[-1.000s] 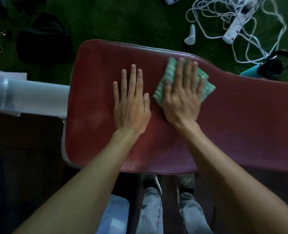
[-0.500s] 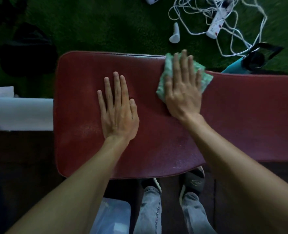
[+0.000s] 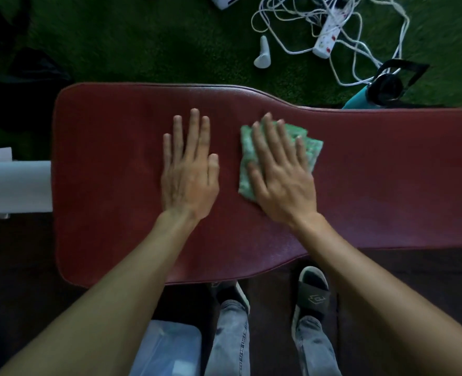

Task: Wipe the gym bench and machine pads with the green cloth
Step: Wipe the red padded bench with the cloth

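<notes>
Pressing the green cloth (image 3: 312, 147) flat under your right hand (image 3: 281, 180), fingers spread, maximizes contact; your left hand (image 3: 188, 172), fingers extended and empty, steadies you on the bench (image 3: 387, 172).

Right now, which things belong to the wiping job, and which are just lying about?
Job: green cloth under the flat right hand; red bench pad; left hand resting flat on the pad.

Lying about: power strip with tangled white cable, teal bottle, clear plastic bin.

No readable text for you here: the right slipper (image 3: 313, 293) has a pale hexagon-ish logo on its strap, but no letters or nos. legible.
</notes>
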{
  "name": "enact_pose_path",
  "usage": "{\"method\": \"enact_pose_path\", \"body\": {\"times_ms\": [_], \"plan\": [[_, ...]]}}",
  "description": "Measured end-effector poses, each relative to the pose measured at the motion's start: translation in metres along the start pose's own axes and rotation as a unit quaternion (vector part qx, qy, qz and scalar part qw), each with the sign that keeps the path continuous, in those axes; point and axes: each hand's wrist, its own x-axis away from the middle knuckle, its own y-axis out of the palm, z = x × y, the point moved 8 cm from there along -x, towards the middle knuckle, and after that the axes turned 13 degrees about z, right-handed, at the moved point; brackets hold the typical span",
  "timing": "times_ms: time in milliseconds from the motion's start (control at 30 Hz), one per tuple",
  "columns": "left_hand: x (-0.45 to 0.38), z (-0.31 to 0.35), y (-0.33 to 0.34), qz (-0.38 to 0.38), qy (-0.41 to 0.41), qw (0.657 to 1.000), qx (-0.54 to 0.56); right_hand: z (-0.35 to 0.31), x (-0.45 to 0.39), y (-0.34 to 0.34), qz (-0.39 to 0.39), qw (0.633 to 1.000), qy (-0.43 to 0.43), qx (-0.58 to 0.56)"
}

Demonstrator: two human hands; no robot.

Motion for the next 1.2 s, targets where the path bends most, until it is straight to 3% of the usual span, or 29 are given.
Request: {"method": "enact_pose_path", "body": {"times_ms": [67, 133, 267, 333, 400, 467, 567, 633, 700, 767, 800, 933, 1033, 1100, 1200], "plan": [[0.001, 0.035, 0.008, -0.001, 0.010, 1.000, 0.009, 0.012, 0.042, -0.011, -0.021, 0.998, -0.063, 0.002], [0.005, 0.065, 0.018, -0.012, 0.009, 1.000, 0.007, 0.055, 0.077, -0.022, -0.036, 0.998, -0.050, 0.016], [0.019, 0.117, 0.037, -0.038, 0.074, 0.996, -0.011, 0.152, 0.048, -0.033, 0.000, 0.989, 0.144, 0.031], [0.020, 0.121, 0.041, -0.039, 0.072, 0.996, -0.027, 0.160, 0.013, -0.031, 0.029, 0.976, 0.212, 0.036], [0.021, 0.119, 0.041, -0.042, 0.068, 0.996, -0.039, 0.135, -0.002, -0.025, 0.029, 0.985, 0.165, 0.027], [0.021, 0.118, 0.041, -0.039, 0.067, 0.996, -0.046, 0.107, 0.019, -0.022, 0.001, 0.999, 0.050, 0.003], [0.020, 0.120, 0.040, -0.041, 0.066, 0.996, -0.050, 0.121, 0.080, -0.035, -0.035, 0.998, -0.047, 0.014], [0.021, 0.120, 0.039, -0.045, 0.065, 0.995, -0.060, 0.164, 0.095, -0.045, -0.033, 0.999, 0.008, 0.040], [0.020, 0.120, 0.039, -0.043, 0.067, 0.994, -0.075, 0.196, 0.075, -0.048, -0.005, 0.991, 0.124, 0.055], [0.020, 0.121, 0.038, -0.038, 0.069, 0.994, -0.079, 0.195, 0.035, -0.042, 0.029, 0.975, 0.214, 0.042], [0.019, 0.122, 0.038, -0.037, 0.068, 0.994, -0.081, 0.180, 0.014, -0.036, 0.032, 0.976, 0.213, 0.030], [0.020, 0.121, 0.037, -0.031, 0.069, 0.993, -0.086, 0.103, 0.013, -0.023, 0.002, 0.999, 0.035, -0.013], [0.020, 0.121, 0.037, -0.029, 0.069, 0.994, -0.078, 0.115, 0.084, -0.035, -0.045, 0.997, -0.066, -0.004], [0.020, 0.122, 0.038, -0.033, 0.068, 0.995, -0.068, 0.169, 0.099, -0.045, -0.036, 0.999, -0.023, 0.015], [0.019, 0.129, 0.039, -0.027, 0.053, 0.997, -0.057, 0.231, 0.053, -0.049, 0.025, 0.984, 0.169, 0.045]]}}
